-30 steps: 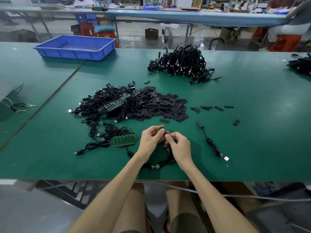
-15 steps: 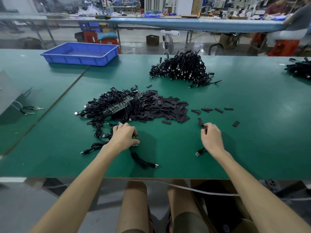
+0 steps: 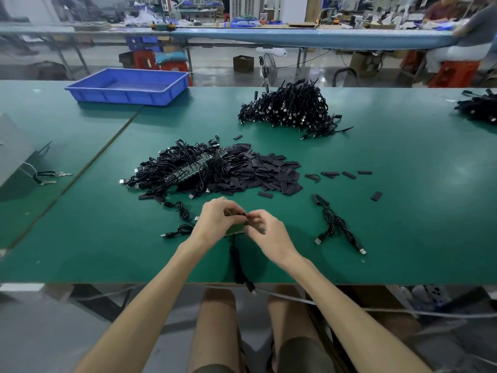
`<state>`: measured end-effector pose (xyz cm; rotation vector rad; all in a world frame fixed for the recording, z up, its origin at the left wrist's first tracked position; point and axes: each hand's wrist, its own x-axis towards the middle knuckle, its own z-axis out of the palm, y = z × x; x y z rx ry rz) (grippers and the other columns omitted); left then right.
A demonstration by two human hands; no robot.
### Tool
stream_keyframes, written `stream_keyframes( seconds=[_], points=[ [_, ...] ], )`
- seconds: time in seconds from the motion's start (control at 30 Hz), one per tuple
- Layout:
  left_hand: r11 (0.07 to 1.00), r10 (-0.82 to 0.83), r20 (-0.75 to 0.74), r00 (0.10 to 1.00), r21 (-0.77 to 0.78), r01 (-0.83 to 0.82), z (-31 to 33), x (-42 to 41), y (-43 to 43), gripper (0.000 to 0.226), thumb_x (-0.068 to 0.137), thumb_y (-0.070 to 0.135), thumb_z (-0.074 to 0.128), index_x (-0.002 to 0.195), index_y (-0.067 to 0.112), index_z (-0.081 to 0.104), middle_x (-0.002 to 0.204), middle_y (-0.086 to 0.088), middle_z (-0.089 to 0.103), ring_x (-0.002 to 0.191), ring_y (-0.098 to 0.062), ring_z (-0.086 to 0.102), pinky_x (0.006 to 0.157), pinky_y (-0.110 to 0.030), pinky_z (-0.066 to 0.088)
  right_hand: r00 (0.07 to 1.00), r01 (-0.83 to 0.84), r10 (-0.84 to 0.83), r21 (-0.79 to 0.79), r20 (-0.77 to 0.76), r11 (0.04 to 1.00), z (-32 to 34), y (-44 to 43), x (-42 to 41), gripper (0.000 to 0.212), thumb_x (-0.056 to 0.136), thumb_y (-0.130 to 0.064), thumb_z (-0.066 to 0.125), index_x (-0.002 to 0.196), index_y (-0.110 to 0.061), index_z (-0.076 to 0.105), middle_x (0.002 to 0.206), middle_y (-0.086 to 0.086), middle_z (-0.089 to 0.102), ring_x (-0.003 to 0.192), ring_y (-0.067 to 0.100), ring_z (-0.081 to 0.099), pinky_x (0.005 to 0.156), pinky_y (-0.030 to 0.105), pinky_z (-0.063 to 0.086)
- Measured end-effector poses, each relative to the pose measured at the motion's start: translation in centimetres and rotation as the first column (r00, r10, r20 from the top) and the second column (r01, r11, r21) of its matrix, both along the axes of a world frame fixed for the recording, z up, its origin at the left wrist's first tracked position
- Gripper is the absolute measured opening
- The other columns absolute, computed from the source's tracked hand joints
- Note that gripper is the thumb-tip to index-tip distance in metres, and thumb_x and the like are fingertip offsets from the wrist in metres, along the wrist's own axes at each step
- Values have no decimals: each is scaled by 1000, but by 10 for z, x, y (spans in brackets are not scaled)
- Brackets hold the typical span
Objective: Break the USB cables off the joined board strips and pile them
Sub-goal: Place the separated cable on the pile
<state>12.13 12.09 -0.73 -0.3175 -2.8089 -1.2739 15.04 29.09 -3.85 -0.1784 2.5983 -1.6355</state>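
Observation:
My left hand and my right hand meet above the table's near edge, both pinching a green joined board strip. A black USB cable hangs from the strip down past the table edge. Two separated cables lie to the right of my hands. A tangle of cables still on board strips lies ahead on the left. A large pile of loose cables sits farther back.
Several black sleeve pieces are heaped beside the tangle, with a few scattered to the right. A blue tray stands at the back left. More cables lie at the far right. Loose cables trail left of my hands.
My hands were apart half a second ago, the right one laying a cable down at the right, the left on the strip. Now both have come together holding the strip.

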Motion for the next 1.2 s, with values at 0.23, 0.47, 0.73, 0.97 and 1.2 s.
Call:
stream_keyframes(
  seconds=[0.23, 0.47, 0.73, 0.97, 1.2],
  points=[
    [998, -2, 73, 997, -68, 7, -5, 4, -11, 20, 84, 14, 77, 100, 25, 73, 94, 9, 71, 87, -1, 63, 75, -11, 46, 991, 132, -132, 5, -2, 991, -3, -11, -1, 17, 93, -8, 68, 109, -12, 73, 90, 1, 73, 84, 12, 69, 75, 19, 54],
    [995, 100, 112, 989, 7, -101, -9, 6, 3, 19, 81, 9, 80, 98, 17, 77, 88, 4, 72, 81, -1, 62, 63, -3, 44, 979, 201, -202, -20, -15, 979, -6, -14, 1, 11, 89, -5, 71, 90, -16, 67, 80, -4, 68, 70, 2, 60, 63, 9, 47],
    [974, 186, 140, 972, 106, -202, -12, 10, 13, 18, 79, 5, 81, 91, 16, 75, 80, 7, 70, 75, 0, 63, 59, -3, 44, 972, 231, -233, -41, -42, 972, -11, -21, 5, 12, 91, -2, 68, 88, -13, 63, 84, 2, 67, 74, 10, 59, 65, 16, 49],
    [975, 219, 92, 971, 12, -221, -20, 8, 8, 21, 85, 2, 74, 98, 16, 65, 83, 9, 62, 80, -8, 59, 66, -14, 42, 959, 268, -274, -82, -72, 960, -7, -25, 4, 5, 94, -8, 67, 95, -12, 65, 90, 3, 68, 82, 15, 64, 72, 22, 53],
    [915, 315, -1, 949, -267, -303, -29, 8, -22, 20, 94, 1, 65, 106, 15, 56, 107, -3, 63, 101, -24, 58, 100, -41, 42, 887, 427, -461, -380, 2, 821, 8, 4, -6, 9, 100, -14, 62, 106, -20, 66, 98, 2, 68, 90, 18, 65, 77, 27, 56]
  ],
)
